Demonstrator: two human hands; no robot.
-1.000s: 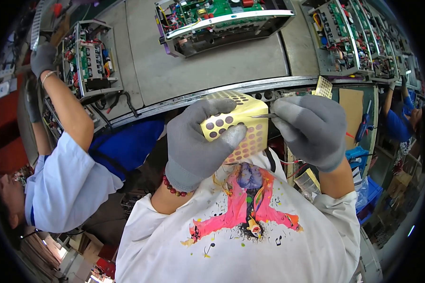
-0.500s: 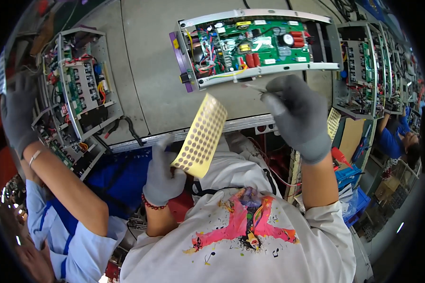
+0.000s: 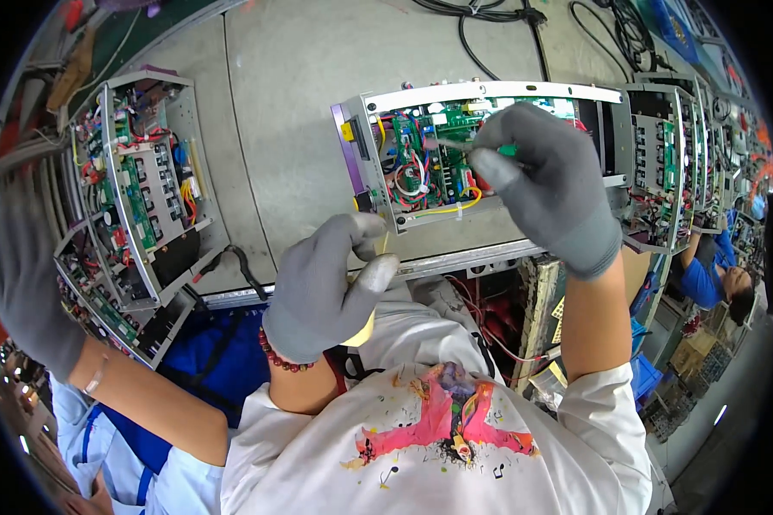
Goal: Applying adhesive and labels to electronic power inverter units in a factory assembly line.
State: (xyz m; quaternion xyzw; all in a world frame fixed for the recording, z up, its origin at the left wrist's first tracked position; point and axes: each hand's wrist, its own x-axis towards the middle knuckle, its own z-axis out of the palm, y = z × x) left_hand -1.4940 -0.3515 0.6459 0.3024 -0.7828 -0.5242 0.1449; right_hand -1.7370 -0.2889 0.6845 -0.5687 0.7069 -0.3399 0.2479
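Observation:
My gloved left hand (image 3: 318, 292) is closed, fingertips pinching the sheet of round stickers (image 3: 361, 332). The yellowish sheet is seen almost edge-on and mostly hidden behind the hand. My gloved right hand (image 3: 551, 193) pinches a thin, pointed tool (image 3: 453, 145); its kind is hard to make out. The tool's tip points left over the green circuit board (image 3: 448, 129) inside an open metal chassis (image 3: 489, 89). That chassis lies on the bench just beyond both hands, its purple end panel (image 3: 349, 159) at the left. Part of the board is covered by my right hand.
Open electronics units (image 3: 146, 197) stand at the left, where a co-worker's gloved hand (image 3: 30, 283) reaches in. More units (image 3: 666, 163) line the right side. Black cables (image 3: 489, 13) lie at the back of the bench (image 3: 292, 112). Another person (image 3: 713, 279) is at far right.
My right hand has brought the tool up over the board. My left hand has moved up and right, turning the sheet edge-on. The chassis appears lower in view. The co-worker's hand has moved lower.

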